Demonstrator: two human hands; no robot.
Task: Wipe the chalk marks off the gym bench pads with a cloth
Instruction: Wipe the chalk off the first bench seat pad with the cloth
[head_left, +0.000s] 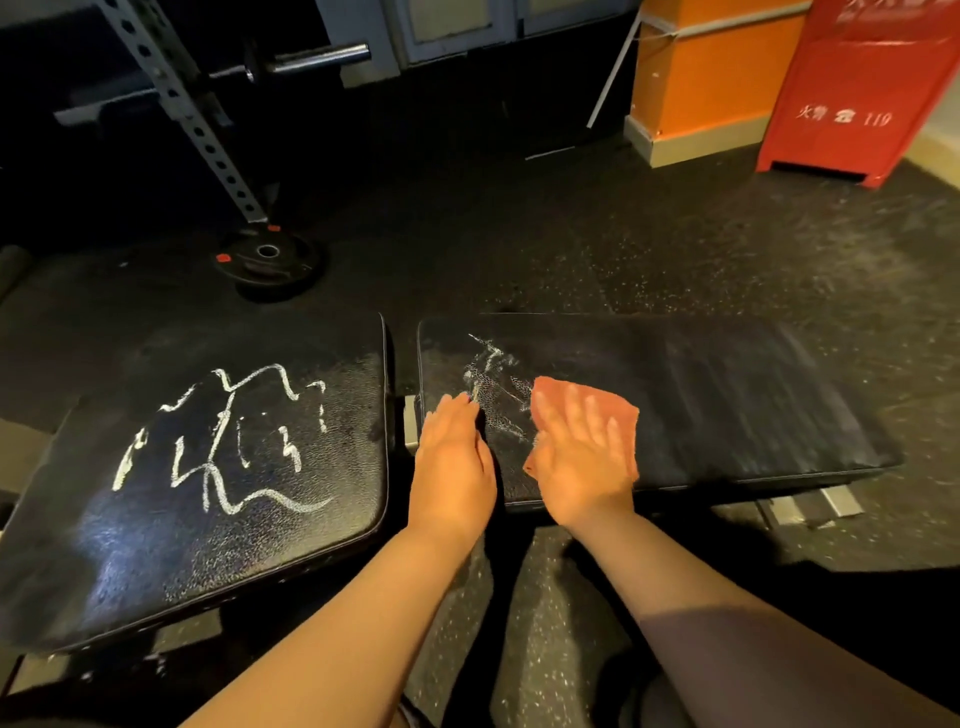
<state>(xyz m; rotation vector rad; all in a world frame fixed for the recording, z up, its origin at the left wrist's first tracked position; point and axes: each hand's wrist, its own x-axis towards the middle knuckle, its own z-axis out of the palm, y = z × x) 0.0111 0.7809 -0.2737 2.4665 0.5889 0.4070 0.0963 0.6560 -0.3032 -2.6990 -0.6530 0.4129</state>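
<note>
Red cabinet (857, 78), upper right: white print on its front reads 火警, then a telephone symbol, then 119. Larger white characters along its top edge are cut off by the frame and cannot be read. Left pad (260, 545): white chalk marks (223, 441), loose strokes and squiggles forming no legible word or number. Right pad (727, 389): smeared chalk (491, 371), likewise illegible. Plate (267, 260) on the floor: small red labels, too small to read.
</note>
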